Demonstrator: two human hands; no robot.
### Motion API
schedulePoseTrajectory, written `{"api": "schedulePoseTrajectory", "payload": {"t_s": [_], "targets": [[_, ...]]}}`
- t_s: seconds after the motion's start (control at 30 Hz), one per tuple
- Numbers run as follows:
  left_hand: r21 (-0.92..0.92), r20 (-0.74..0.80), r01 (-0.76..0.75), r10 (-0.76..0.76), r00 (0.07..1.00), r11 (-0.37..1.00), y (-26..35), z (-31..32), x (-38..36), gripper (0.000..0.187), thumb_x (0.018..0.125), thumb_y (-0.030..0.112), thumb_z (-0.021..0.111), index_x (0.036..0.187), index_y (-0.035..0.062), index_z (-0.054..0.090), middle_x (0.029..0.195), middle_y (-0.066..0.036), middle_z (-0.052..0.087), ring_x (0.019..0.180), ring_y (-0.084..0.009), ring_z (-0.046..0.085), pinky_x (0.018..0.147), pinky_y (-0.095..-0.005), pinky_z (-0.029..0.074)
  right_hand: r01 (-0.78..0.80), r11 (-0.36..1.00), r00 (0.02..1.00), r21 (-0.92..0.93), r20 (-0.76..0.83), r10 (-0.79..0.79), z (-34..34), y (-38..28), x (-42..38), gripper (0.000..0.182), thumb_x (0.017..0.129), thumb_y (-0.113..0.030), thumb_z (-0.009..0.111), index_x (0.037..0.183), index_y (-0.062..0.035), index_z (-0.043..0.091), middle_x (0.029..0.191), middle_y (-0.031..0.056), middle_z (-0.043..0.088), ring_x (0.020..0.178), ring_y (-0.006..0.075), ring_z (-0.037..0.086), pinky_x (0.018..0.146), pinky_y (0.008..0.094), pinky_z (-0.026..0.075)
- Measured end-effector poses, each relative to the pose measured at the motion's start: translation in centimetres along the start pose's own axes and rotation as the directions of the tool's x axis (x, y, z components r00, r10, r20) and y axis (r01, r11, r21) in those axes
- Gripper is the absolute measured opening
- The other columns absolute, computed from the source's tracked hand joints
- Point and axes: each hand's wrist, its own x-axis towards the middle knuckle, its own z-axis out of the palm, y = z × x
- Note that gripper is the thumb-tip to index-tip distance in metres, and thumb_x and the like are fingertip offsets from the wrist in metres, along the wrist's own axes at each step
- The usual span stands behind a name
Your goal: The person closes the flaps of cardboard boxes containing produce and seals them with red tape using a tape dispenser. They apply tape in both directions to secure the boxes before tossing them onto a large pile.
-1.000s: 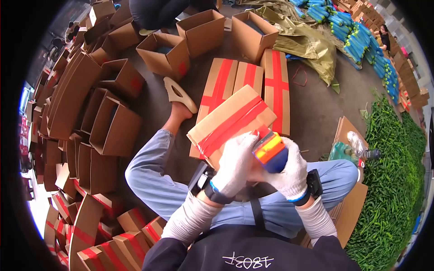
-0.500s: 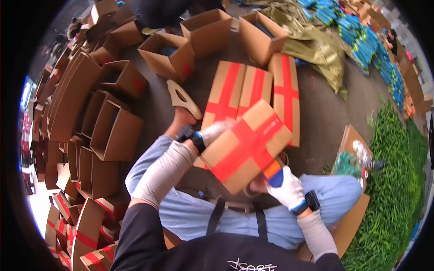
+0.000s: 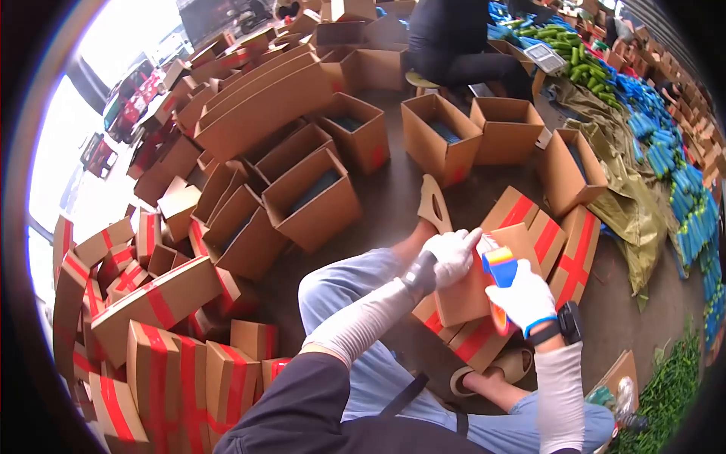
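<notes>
A cardboard box (image 3: 463, 296) stands tilted between my hands, a face without tape toward me. My left hand (image 3: 452, 257), in a white glove, grips its upper left edge. My right hand (image 3: 527, 296), also gloved, is closed around a blue and orange tape dispenser (image 3: 502, 266). The dispenser's head rests at the box's upper part, close to my left fingertips. A red tape roll (image 3: 500, 319) shows below my right fingers. Behind and beneath this box lie several closed cartons (image 3: 578, 253) with red tape across them.
Open cartons (image 3: 311, 198) stand ahead and to the left. Taped boxes (image 3: 155, 378) are piled at the left. A seated person (image 3: 461, 45) is beyond. Olive sheeting (image 3: 631, 227), blue-wrapped bundles (image 3: 688, 219), green vegetables (image 3: 578, 60) and greenery (image 3: 673, 401) lie on the right.
My view has swung left. The box has turned from its red-taped cross to an untaped face. The tape dispenser has moved up from the box's lower corner to its upper part.
</notes>
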Motion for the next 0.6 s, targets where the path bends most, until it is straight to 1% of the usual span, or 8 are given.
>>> {"api": "schedulePoseTrajectory", "payload": {"t_s": [0.07,0.1,0.17,0.2,0.27,0.47,0.53,0.6], "targets": [[0.132,-0.293,-0.184,0.216,0.931,0.974,-2.6,2.4,0.7,0.042,0.098,0.017,0.053,0.139,0.0149,0.063,0.106,-0.012,0.076,0.085,-0.0345,0.075,0.071,-0.0462,0.061,-0.078,0.996,0.995,0.03,0.057,0.076,1.0,2.8,-3.8,0.07,0.08,-0.047,0.083,0.123,-0.002,0.051,0.102,0.0267,0.074,0.098,0.0452,0.074,0.085,0.0533,0.059],[0.001,-0.232,-0.232,0.226,0.946,0.973,-3.4,2.7,1.7,0.037,0.1,0.019,0.053,0.134,0.0201,0.067,0.098,-0.01,0.077,0.074,-0.0325,0.075,0.062,-0.044,0.061,-0.099,0.994,0.991,0.037,0.091,0.096,1.9,4.8,-6.2,0.069,0.08,-0.046,0.083,0.124,-0.0041,0.051,0.103,0.0262,0.074,0.097,0.0456,0.074,0.084,0.0535,0.059],[-0.035,-0.091,-0.147,0.143,0.986,0.989,-0.4,0.9,1.1,0.044,0.1,0.02,0.055,0.144,0.0203,0.06,0.097,-0.016,0.075,0.082,-0.0366,0.075,0.069,-0.0465,0.061,-0.161,0.986,0.983,0.047,0.091,0.157,4.1,8.0,-10.8,0.066,0.08,-0.045,0.084,0.123,-0.007,0.051,0.099,0.0244,0.075,0.094,0.0453,0.074,0.081,0.0536,0.059],[-0.056,-0.12,-0.243,0.235,0.965,0.969,-0.4,2.1,0.7,0.052,0.098,0.02,0.056,0.15,0.0212,0.056,0.102,-0.017,0.073,0.085,-0.0377,0.074,0.073,-0.0472,0.061,-0.168,0.985,0.985,0.038,0.049,0.166,5.8,9.5,-11.7,0.065,0.08,-0.044,0.084,0.122,-0.0076,0.052,0.098,0.0238,0.075,0.093,0.045,0.074,0.08,0.0536,0.059],[0.01,0.122,-0.126,0.124,0.985,0.992,3.6,1.2,-1.4,0.058,0.096,0.021,0.059,0.154,0.0227,0.054,0.111,-0.016,0.071,0.088,-0.0375,0.073,0.076,-0.0463,0.061,-0.269,0.962,0.961,0.057,0.075,0.264,8.1,11.1,-12.6,0.067,0.081,-0.045,0.082,0.125,-0.0047,0.051,0.098,0.0241,0.075,0.09,0.0463,0.074,0.078,0.0555,0.06],[-0.149,-0.003,-0.194,0.196,0.981,0.97,1.7,2.8,-1.0,0.051,0.098,0.027,0.059,0.149,0.0233,0.059,0.109,-0.017,0.07,0.089,-0.038,0.073,0.079,-0.0477,0.061,-0.244,0.967,0.97,0.079,0.034,0.242,9.0,11.0,-11.0,0.07,0.084,-0.043,0.078,0.131,-0.0005,0.048,0.097,0.0272,0.074,0.088,0.0459,0.074,0.077,0.0553,0.06],[-0.291,0.064,-0.106,0.13,0.989,0.951,-2.1,3.1,2.1,0.049,0.104,0.035,0.051,0.152,0.0237,0.057,0.125,-0.016,0.07,0.114,-0.0376,0.069,0.099,-0.0429,0.056,-0.311,0.932,0.95,0.189,0.041,0.308,5.7,7.2,-8.3,0.07,0.08,-0.039,0.083,0.13,-0.0036,0.051,0.107,0.027,0.073,0.099,0.0465,0.073,0.085,0.0538,0.059],[-0.214,0.23,-0.042,0.092,0.969,0.976,-4.3,1.5,5.2,0.053,0.105,0.039,0.048,0.155,0.0242,0.054,0.143,-0.015,0.064,0.13,-0.0364,0.063,0.109,-0.0424,0.051,-0.211,0.937,0.977,0.277,0.048,0.206,2.3,4.4,-5.2,0.069,0.082,-0.043,0.08,0.13,-0.0022,0.051,0.107,0.0275,0.073,0.1,0.0462,0.072,0.086,0.0533,0.058]]}}
